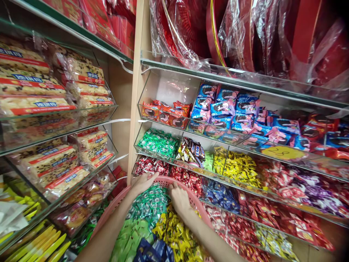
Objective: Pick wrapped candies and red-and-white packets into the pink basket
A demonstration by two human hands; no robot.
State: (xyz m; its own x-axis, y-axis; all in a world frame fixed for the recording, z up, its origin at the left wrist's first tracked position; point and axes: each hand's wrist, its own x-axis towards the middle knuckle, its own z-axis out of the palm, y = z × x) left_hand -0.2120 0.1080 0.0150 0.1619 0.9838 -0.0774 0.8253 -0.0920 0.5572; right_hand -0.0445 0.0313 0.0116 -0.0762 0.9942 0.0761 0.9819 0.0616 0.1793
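A pink perforated plastic basket (203, 211) full of wrapped candies is in front of me at the bottom centre. My left hand (142, 183) lies over its far rim at the left, fingers stretched out and pointing right. Closed fingers of my right hand (180, 198) are at the far rim, right of the green-wrapped candies (149, 200). What they hold, if anything, is hidden. Light green packets (132, 233), yellow-wrapped candies (177, 233) and dark blue packets (154, 251) fill the near part of the basket.
Glass-fronted shelves hold green candies (157, 142), yellow candies (237, 165) and blue cookie packets (226, 105). A yellow price tag (283, 152) hangs on one edge. Packaged pastries (35, 87) line the left shelves. A wooden post (137, 91) divides the two sides.
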